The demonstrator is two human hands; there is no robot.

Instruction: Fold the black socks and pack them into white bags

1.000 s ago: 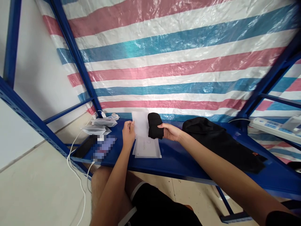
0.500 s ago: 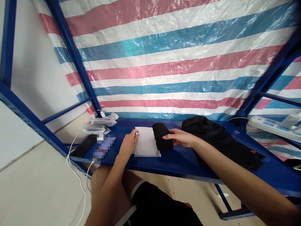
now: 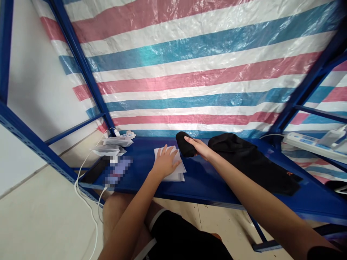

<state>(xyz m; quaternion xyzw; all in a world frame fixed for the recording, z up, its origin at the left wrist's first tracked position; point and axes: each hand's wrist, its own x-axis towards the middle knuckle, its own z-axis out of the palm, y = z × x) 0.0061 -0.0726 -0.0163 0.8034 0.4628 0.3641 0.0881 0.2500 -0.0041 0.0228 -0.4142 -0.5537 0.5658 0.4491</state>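
Observation:
My left hand [image 3: 165, 164] lies with fingers spread over a white, translucent zip-edged bag [image 3: 175, 177] on the blue shelf. The bag seems to be in two overlapping layers, their edges slightly out of line; whether it is one bag or more I cannot tell. Gripped in my right hand [image 3: 201, 148] is a folded black cloth bundle [image 3: 184, 144], held just beyond the bag's right side. My thumb rests on top of it and the other fingers are mostly hidden. To the right, a larger black garment [image 3: 252, 164] with a small orange mark lies spread out.
On the blue shelf [image 3: 211, 191], white plastic packets [image 3: 108, 150], a black flat object [image 3: 94, 169] and a blurred-out phone [image 3: 119, 171] sit at the left. A white cable [image 3: 94, 220] hangs there. Striped sheeting [image 3: 184, 79] covers the back; a power strip [image 3: 311, 144] is at right.
My left hand has moved right, from the bag's left edge onto its surface, fingers now spread. My right hand has raised the black cloth bundle slightly away from me and tilted it.

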